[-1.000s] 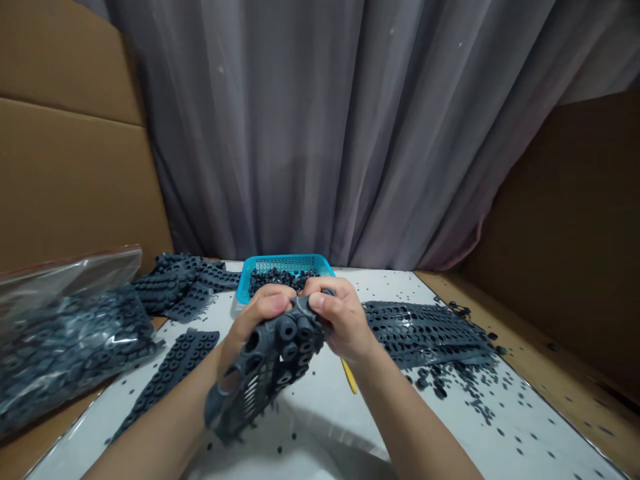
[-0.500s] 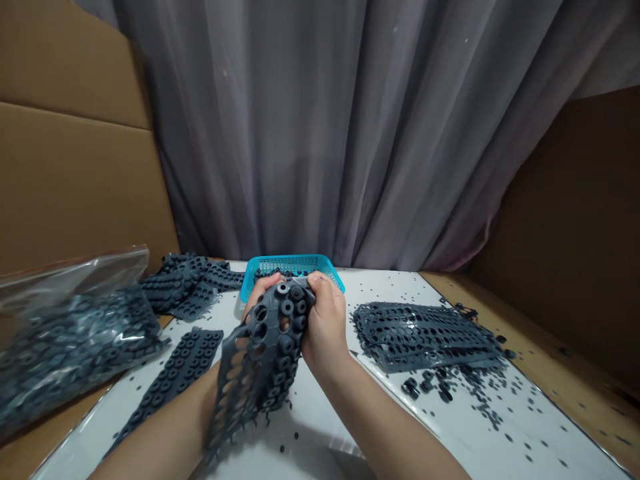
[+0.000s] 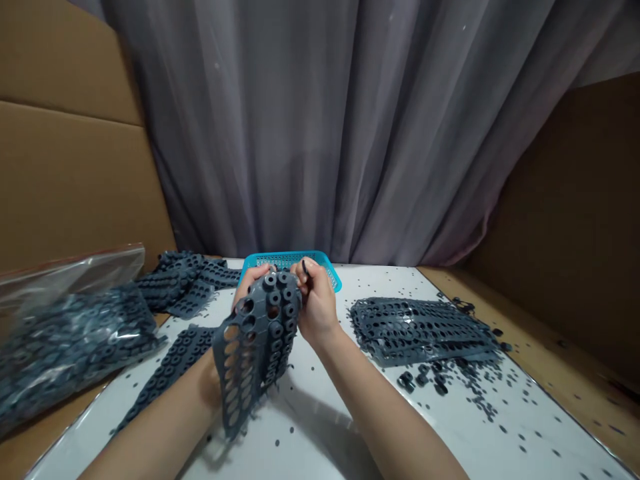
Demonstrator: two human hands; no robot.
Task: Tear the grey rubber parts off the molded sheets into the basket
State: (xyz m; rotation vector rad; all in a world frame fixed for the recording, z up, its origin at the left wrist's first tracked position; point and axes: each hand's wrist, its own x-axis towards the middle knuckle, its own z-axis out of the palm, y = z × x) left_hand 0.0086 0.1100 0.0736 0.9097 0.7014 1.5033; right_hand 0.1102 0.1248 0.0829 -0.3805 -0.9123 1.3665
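Since the last frame, the rubber sheet [image 3: 253,353] has lifted toward the blue basket [image 3: 290,260], above the white table [image 3: 330,427]. You clench its top in your left hand [image 3: 249,283] and right hand [image 3: 316,308]. Lower holes are emptied; upper rows keep their rings [image 3: 276,329]. Counted: one held sheet, two piles [image 3: 420,331], one strip [image 3: 170,373], one plastic bag [image 3: 65,347].

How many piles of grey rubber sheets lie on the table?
3: back-left pile, front-left strip, right pile. Others may be hidden.
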